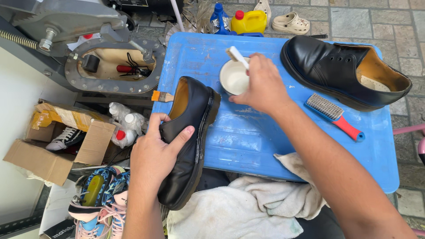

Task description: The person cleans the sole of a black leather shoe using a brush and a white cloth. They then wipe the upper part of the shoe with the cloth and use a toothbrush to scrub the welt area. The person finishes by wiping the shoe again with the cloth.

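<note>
My left hand [155, 152] grips a black leather shoe [188, 137] by its heel and side, holding it tilted over the near left edge of a blue plastic table [248, 137]. My right hand [261, 86] holds a small white-handled brush [237, 55] over a white bowl [232, 79] of pale cream on the table. A second black shoe [341, 71] with a tan lining lies on the table's far right.
A red-and-blue scrub brush [334, 115] lies near the second shoe, and a small orange-handled paintbrush [161, 96] sits at the table's left edge. A white towel [248, 203] covers my lap. Sneakers [99, 199], a cardboard box [57, 137] and bottles [248, 20] are around.
</note>
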